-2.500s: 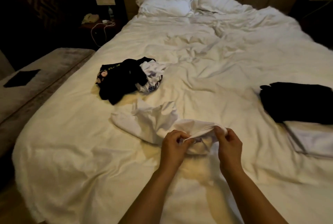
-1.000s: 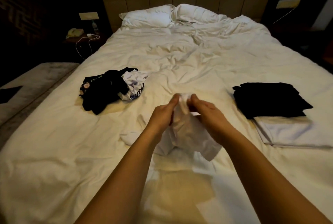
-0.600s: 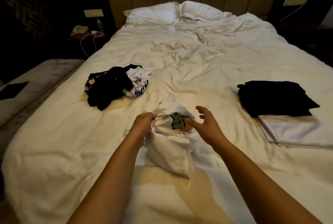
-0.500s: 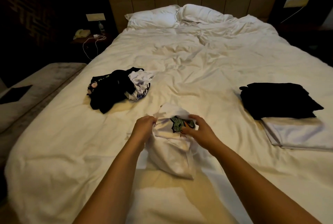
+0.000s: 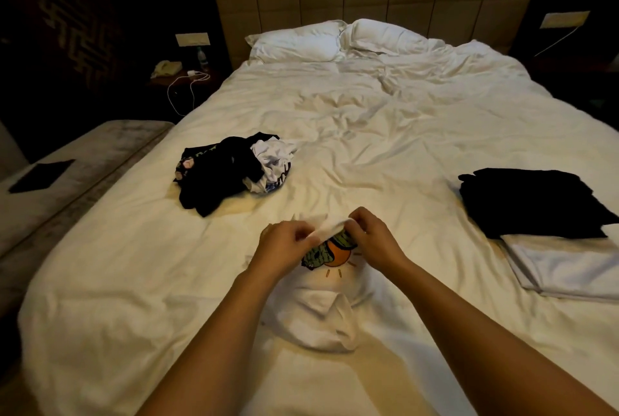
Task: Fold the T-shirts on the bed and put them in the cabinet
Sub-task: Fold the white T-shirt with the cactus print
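Observation:
A white T-shirt (image 5: 321, 312) with a green and orange print hangs bunched above the near part of the bed (image 5: 385, 134). My left hand (image 5: 284, 245) and my right hand (image 5: 370, 234) each pinch its upper edge, close together. A heap of unfolded black and white T-shirts (image 5: 234, 171) lies to the left. On the right lie a folded black T-shirt (image 5: 532, 201) and a folded white T-shirt (image 5: 566, 268) in front of it.
Two white pillows (image 5: 338, 40) rest against the padded headboard. A nightstand (image 5: 177, 75) with a phone and a white cable stands at the far left. A low grey bench (image 5: 63, 174) runs along the bed's left side.
I lifted the white T-shirt off the bed and turned it so that the print shows. My right hand let go for a moment, then took the upper edge again beside my left.

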`<act>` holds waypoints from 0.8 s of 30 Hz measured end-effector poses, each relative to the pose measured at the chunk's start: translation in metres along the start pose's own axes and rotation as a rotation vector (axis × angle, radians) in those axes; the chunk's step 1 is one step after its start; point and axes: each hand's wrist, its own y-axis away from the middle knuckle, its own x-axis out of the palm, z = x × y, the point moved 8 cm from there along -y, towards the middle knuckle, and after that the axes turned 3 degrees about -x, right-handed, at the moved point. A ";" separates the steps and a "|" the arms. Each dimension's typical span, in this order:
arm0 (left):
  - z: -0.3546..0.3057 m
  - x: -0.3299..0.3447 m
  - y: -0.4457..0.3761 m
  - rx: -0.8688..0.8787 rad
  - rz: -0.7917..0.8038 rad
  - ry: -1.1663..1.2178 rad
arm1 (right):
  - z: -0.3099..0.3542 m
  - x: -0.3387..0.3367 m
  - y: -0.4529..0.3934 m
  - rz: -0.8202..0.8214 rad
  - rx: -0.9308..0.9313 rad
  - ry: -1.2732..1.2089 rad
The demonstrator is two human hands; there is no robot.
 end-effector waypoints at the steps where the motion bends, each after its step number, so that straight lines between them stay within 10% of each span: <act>1: -0.002 -0.001 -0.001 0.017 -0.011 -0.034 | 0.006 -0.002 0.002 0.001 -0.011 -0.017; 10: -0.074 -0.048 -0.026 0.099 -0.147 0.525 | 0.097 -0.079 0.004 0.064 -0.150 -0.113; 24: -0.151 -0.077 -0.035 0.115 -0.024 0.533 | 0.128 -0.142 0.012 0.045 -0.091 -0.132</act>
